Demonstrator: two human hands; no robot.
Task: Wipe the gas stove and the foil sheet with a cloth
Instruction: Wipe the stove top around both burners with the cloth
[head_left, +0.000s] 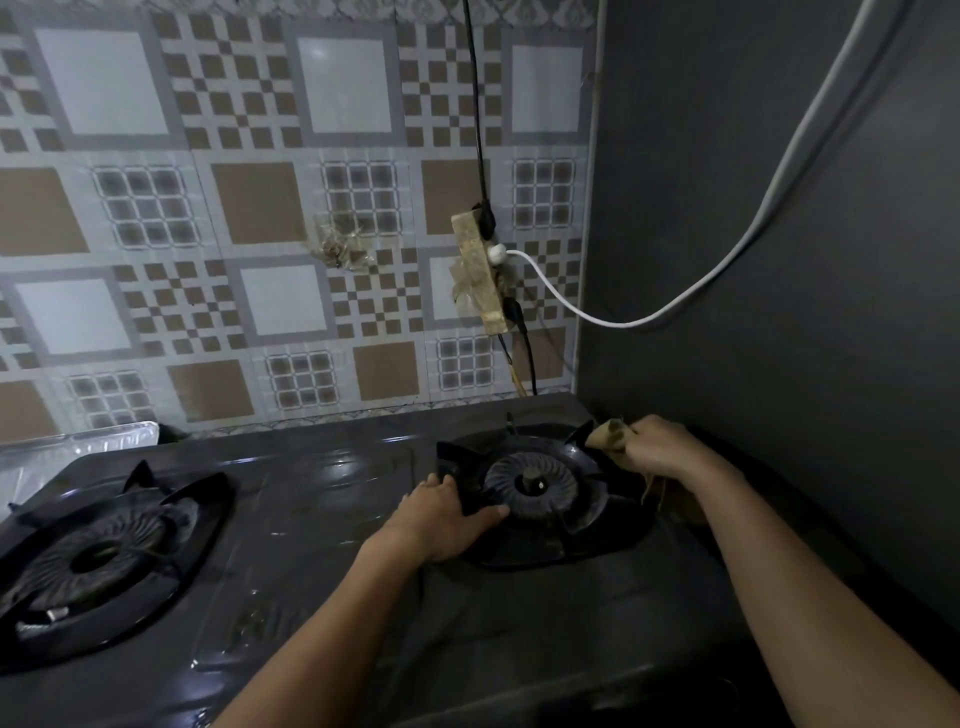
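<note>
At the right burner: right hand (660, 448) bunched tight on the tan cloth (610, 434) at the far right edge of the gas stove (332, 514); left hand (447, 512) grips the pan support (540, 493).

Risk, as I judge it: the pan support looks loose, so a push may slide it or tip it off the burner; trailing cloth may snag a prong; socket strip (480, 273) and cables hang near, damp cloth is a hazard; stove's long axis runs left-right along the tiled wall, front toward the person; foil sheet (78, 441) lies far left behind the stove, not yet reached.
</note>
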